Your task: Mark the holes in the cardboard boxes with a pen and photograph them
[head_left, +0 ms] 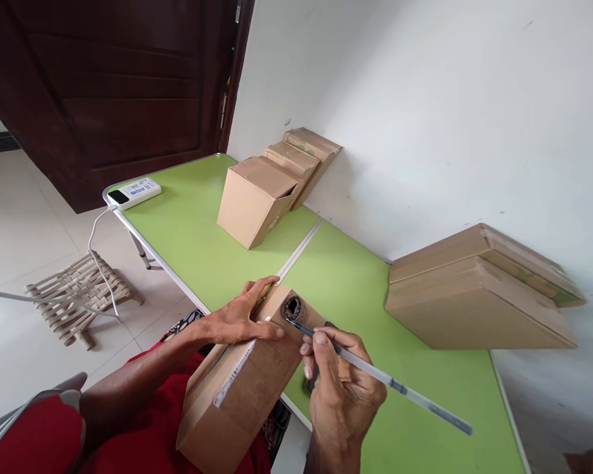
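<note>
Your left grip (252, 315) clamps the carton (261, 375) at the table (375, 296)'s near edge — probably for steadiness — while your right grip (344, 378) pinches the pen (398, 385), tip by that dark ring (285, 309).

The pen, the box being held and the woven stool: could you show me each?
Pen (375, 372): head view, on the barrel.
Held box (257, 382): head view, on the brown face beside the label.
Woven stool (72, 282): head view, on the seat.

passage: green tabletop (348, 280) between left cartons (269, 187), right cartons (439, 299) | obstacles: held box (264, 375) nearside, wall (425, 131) behind
</note>
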The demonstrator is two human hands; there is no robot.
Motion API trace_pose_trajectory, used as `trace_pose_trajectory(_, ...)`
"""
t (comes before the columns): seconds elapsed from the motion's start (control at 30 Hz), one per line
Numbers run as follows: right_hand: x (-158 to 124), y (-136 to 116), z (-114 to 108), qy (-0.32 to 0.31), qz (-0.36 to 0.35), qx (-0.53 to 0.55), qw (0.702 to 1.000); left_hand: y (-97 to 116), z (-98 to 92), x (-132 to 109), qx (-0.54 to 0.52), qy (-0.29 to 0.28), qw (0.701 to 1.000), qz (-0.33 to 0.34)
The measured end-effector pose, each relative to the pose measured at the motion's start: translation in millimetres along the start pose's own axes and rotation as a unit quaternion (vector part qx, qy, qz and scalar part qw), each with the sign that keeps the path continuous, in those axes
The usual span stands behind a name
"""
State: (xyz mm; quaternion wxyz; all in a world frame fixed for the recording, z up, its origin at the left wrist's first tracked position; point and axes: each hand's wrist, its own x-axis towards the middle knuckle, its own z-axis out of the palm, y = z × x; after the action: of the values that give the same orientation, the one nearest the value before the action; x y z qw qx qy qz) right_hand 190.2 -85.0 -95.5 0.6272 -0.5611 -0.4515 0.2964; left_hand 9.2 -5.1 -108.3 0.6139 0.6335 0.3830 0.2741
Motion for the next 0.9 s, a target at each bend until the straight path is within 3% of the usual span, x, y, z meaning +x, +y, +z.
trace_pose_trajectory(0.23,11,2,-4,0.09,0.013,0.035,0.995,-3,-0.3,0,-0.009,0.001,1.0,0.005)
trace_pose_trajectory(0.5,28,-8,17,0.057,-0.019,0.043,0.997,-3,-1.7,0,-0.017,-0.008,1.0,0.002)
trace_pose_trajectory(0.6,44,-7,-5,0.125,-0.037,0.053,0.99,-6,-7.4,-2,-0.028,-0.011,1.0,0.003)
trace_pose_trajectory(0.67,56,3,-35,0.164,-0.015,-0.05,0.985,-5,-11.6,-5,-0.03,-0.006,1.0,0.002)
trace_pose_trajectory(0.73,64,18,-70,0.119,0.075,-0.271,0.952,-5,-15.3,-7,-0.033,-0.006,0.999,0.001)
trace_pose_trajectory(0.77,65,27,-86,0.088,0.125,-0.394,0.906,-5,-16.8,-8,-0.035,-0.009,0.999,0.001)
trace_pose_trajectory(0.83,63,45,-110,0.075,0.18,-0.505,0.841,-5,-19.0,-9,-0.039,-0.019,0.999,-0.001)
trace_pose_trajectory(0.9,56,59,-121,0.077,0.212,-0.553,0.802,-6,-20.7,-9,-0.042,-0.027,0.999,-0.009)
